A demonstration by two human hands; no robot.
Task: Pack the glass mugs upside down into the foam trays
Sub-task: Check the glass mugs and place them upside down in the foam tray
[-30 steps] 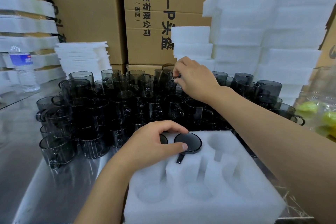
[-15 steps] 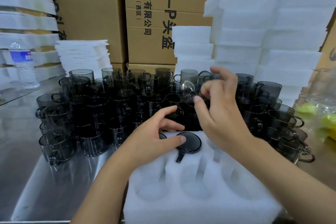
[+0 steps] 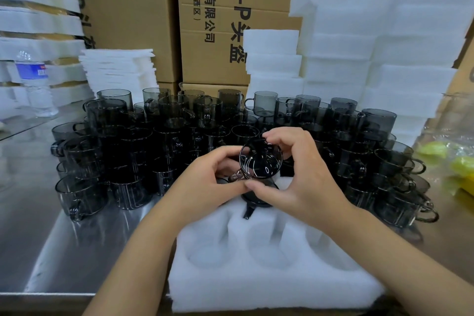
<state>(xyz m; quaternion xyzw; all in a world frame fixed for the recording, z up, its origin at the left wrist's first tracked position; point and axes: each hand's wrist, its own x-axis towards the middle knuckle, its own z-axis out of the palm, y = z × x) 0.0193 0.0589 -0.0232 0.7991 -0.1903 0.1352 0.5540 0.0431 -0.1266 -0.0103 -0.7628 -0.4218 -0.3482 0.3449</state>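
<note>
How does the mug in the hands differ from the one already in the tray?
The held mug, gripped by left hand and right hand, hangs tilted above the foam tray; the seated mug sits base-up in a pocket. The held mug shows plainly; hands half hide the seated mug. Both are smoky glass.

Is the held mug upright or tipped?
Tipped: left hand and right hand hold the mug over the tray, a round end facing the camera; which end, cannot tell.
</note>
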